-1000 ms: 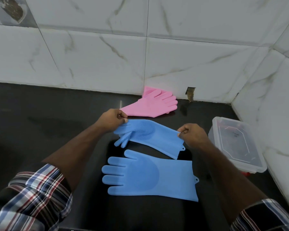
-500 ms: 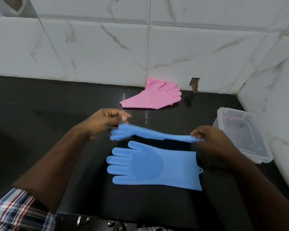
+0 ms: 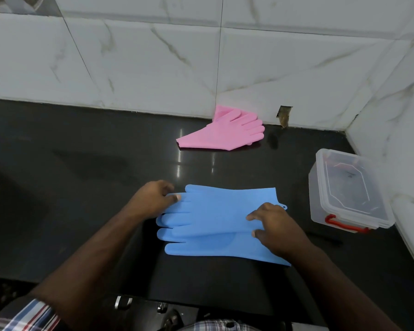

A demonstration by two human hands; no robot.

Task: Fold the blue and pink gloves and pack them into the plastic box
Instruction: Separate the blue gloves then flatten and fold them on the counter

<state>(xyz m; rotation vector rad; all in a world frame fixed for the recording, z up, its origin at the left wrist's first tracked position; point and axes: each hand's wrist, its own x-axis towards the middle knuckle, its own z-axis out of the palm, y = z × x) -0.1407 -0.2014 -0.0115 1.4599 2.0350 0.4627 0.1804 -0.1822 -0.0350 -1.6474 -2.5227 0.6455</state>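
Two blue gloves lie stacked on the black counter, fingers pointing left. The upper blue glove (image 3: pixel 220 209) partly covers the lower blue glove (image 3: pixel 215 247). My left hand (image 3: pixel 153 199) pinches the upper glove's fingertips. My right hand (image 3: pixel 275 225) rests on its cuff, thumb and fingers pressing it down. The pink gloves (image 3: pixel 225 132) lie flat against the back wall, one on top of the other. The clear plastic box (image 3: pixel 344 189) stands at the right with its lid on and a red latch at the front.
White marble-tiled walls close the back and the right side. A small hole (image 3: pixel 283 115) shows in the back wall near the pink gloves. The black counter's front edge runs just below the blue gloves, with metal handles (image 3: pixel 122 302) under it.
The upper blue glove was held in the air between both hands; now it lies flat on top of the lower one, with both hands still on it.
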